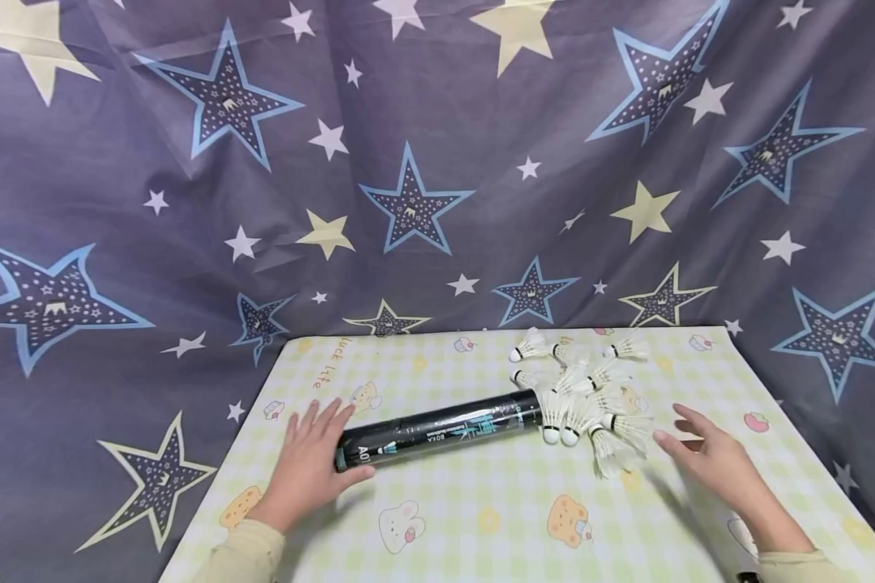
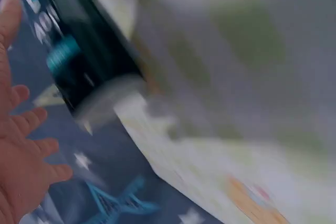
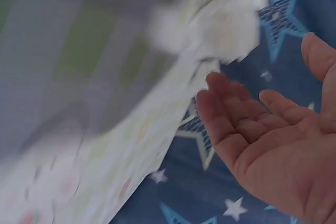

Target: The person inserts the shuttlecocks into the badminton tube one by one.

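A black shuttlecock tube (image 1: 437, 429) with white and teal print lies on its side on the table. My left hand (image 1: 309, 461) is at its left end, thumb and fingers spread on either side. In the left wrist view the palm and fingers of this left hand (image 2: 23, 150) appear beside the tube (image 2: 89, 40), not wrapped round it; whether any finger touches is unclear. Several white feather shuttlecocks (image 1: 579, 405) are heaped against the tube's right end. To the right of the heap is my right hand (image 1: 714, 461), fingers loosely bent and holding nothing.
The table wears a pale green checked cloth (image 1: 488, 518) printed with cartoon figures. Behind it hangs a dark purple star-patterned curtain (image 1: 437, 291), which meets the table's back edge. In the right wrist view the shuttlecocks (image 3: 226, 24) are blurred.
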Demonstrator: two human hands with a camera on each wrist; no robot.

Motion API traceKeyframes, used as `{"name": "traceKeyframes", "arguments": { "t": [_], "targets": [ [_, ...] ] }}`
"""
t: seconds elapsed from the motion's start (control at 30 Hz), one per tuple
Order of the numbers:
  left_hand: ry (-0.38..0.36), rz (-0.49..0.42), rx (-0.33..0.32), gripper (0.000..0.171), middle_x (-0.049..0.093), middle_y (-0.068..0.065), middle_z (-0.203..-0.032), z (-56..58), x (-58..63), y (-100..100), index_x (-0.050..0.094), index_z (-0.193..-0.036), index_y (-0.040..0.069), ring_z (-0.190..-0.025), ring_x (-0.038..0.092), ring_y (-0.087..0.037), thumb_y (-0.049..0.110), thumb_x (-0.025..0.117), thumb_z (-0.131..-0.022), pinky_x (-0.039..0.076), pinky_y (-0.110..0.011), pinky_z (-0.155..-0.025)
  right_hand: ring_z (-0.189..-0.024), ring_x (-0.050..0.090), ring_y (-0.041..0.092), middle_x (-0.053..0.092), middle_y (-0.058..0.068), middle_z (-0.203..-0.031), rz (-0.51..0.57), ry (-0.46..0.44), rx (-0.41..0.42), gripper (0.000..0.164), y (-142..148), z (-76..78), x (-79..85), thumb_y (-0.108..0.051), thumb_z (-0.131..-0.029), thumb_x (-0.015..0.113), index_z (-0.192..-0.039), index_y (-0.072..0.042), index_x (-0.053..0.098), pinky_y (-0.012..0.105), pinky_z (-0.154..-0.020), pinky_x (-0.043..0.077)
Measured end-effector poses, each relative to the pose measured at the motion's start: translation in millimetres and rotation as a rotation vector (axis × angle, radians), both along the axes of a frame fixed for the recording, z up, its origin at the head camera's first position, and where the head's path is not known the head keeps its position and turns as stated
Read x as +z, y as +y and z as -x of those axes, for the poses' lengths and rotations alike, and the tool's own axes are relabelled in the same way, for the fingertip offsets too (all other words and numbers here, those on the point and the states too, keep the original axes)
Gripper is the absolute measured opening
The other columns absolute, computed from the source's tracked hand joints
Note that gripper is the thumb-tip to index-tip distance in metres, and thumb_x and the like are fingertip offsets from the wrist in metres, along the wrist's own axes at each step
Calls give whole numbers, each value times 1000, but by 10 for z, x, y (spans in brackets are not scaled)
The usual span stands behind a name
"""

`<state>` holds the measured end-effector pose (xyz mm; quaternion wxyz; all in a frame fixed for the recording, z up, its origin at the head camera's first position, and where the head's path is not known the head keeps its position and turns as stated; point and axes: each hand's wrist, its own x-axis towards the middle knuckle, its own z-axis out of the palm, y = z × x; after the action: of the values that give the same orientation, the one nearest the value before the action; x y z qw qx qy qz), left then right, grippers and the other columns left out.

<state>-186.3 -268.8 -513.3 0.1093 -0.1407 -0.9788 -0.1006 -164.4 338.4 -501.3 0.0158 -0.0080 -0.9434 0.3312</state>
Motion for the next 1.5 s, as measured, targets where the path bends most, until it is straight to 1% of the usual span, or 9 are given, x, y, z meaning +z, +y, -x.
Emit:
{"name": "traceKeyframes", "arguments": {
  "t": [0.1, 0.2, 0.4, 0.57, 0.73, 0.93, 1.17, 1.3, 1.5],
  "targets": [
    [8, 29, -40, 109, 45, -20, -167, 109, 21, 305, 46, -161, 12, -156, 35, -52, 68, 86, -77, 17, -75, -128, -102, 79, 37, 72, 33, -127, 75, 21, -1, 68, -223, -55, 41, -37, -105, 69, -154, 6, 48, 33, -76, 63],
    [-30, 46, -59, 107, 48, -18, -165, 194, 27, 590, 45, -162, 14, -154, 40, -49, 68, 85, -79, 19, -71, -130, -90, 77, 19, 79, 25, -115, 147, 17, 15, 63, -410, -102, 54, -32, -105, 71, -151, 6, 53, 22, -71, 57],
    [-78, 109, -91, 105, 59, -15, -154, 272, -53, 950, 46, -161, 12, -142, 55, -41, 67, 85, -81, 33, -67, -125, -71, 67, 11, 78, 10, -91, 232, -87, 38, 65, -647, -153, 11, -33, -105, 70, -155, 3, 50, 24, -64, 52],
    [-114, 160, -68, 104, 64, -15, -148, 347, -121, 1077, 46, -160, 12, -134, 62, -38, 67, 85, -81, 46, -60, -116, -73, 68, 16, 79, 18, -100, 330, -164, 24, 67, -749, -177, -16, -32, -106, 69, -159, 1, 45, 26, -65, 54],
    [-124, 175, -47, 95, 67, -15, -141, 422, -189, 1117, 51, -155, 11, -126, 65, -37, 60, 87, -83, 52, -58, -107, -92, 77, 23, 70, 28, -135, 351, -187, 46, 69, -809, -163, -74, -36, -108, 64, -159, 6, 42, 28, -75, 60],
    [-55, 132, -82, 85, 72, -12, -133, 386, -168, 1003, 59, -146, 12, -118, 68, -33, 52, 93, -80, 53, -55, -102, -84, 71, 9, 80, 21, -110, 164, 15, -108, 50, -779, -180, -68, -35, -104, 70, -140, -1, 68, 23, -67, 53],
    [10, -13, -105, 85, 71, -8, -137, 249, -52, 749, 60, -147, 16, -122, 67, -33, 45, 97, -76, 49, -56, -107, -73, 55, -13, 81, 13, -95, 132, 312, -203, 22, -754, -138, 29, -16, -96, 80, -116, -5, 81, 9, -63, 46],
    [4, -57, -97, 86, 69, -8, -140, 212, -34, 680, 59, -148, 16, -128, 64, -33, 46, 97, -77, 47, -57, -112, -78, 58, -14, 81, 14, -105, 245, 271, -177, 27, -833, -89, 164, -21, -100, 77, -121, -5, 80, 9, -66, 50],
    [14, -79, -94, 86, 69, -9, -141, 187, -24, 662, 59, -148, 16, -130, 64, -33, 44, 98, -76, 46, -57, -113, -82, 65, -9, 80, 1, -103, 430, 222, -108, 30, -1107, 16, 424, -23, -102, 75, -126, -5, 78, 14, -71, 57]
  ]
}}
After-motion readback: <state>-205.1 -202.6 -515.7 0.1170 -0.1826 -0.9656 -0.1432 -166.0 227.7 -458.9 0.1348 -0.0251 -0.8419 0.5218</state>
